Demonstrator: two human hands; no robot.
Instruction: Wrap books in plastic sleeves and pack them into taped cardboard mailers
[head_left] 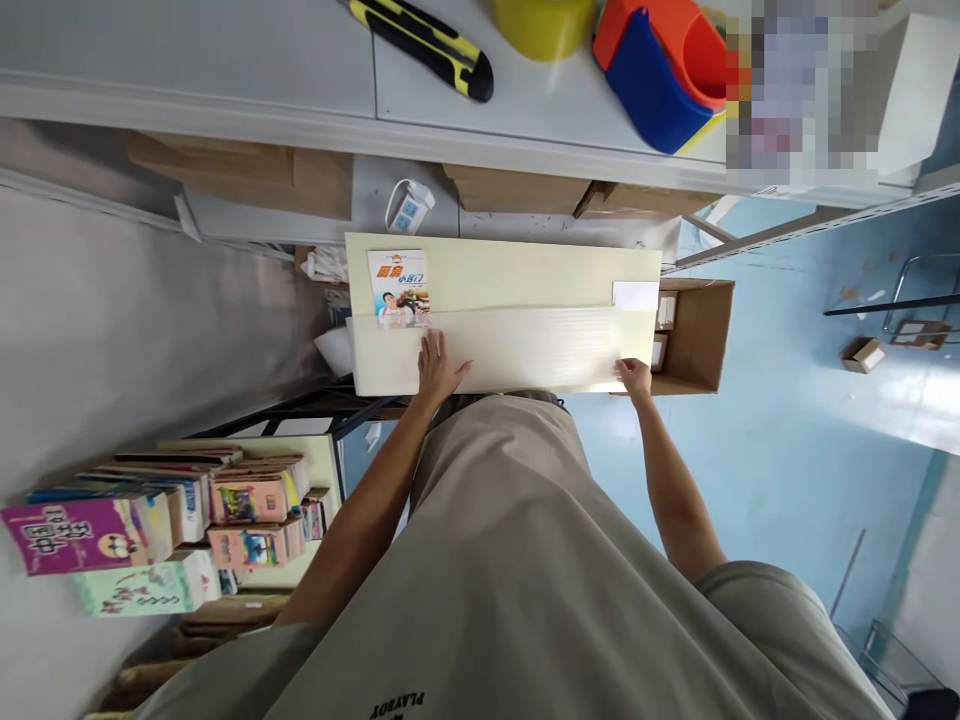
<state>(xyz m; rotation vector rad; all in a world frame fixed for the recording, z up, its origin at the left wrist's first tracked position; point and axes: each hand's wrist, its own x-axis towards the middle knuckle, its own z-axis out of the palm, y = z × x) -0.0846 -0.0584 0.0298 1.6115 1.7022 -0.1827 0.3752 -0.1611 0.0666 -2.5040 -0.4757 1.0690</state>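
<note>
A strip of translucent, ribbed wrapping that looks like bubble wrap lies along the near half of a cream board tabletop. My left hand rests flat on it, fingers stretched and thumb spread out. At the wrap's right end, my right hand has its fingers pinched together on the edge. A booklet with orange and blue lettering lies at the left, its lower part beneath the wrap. Close to the right edge of the board is a white slip of paper.
A grey shelf crosses above the table, bearing a yellow-black utility knife, yellow tape and a red-blue tape dispenser. Behind sits a power strip. An open carton stands right; stacked books fill the left.
</note>
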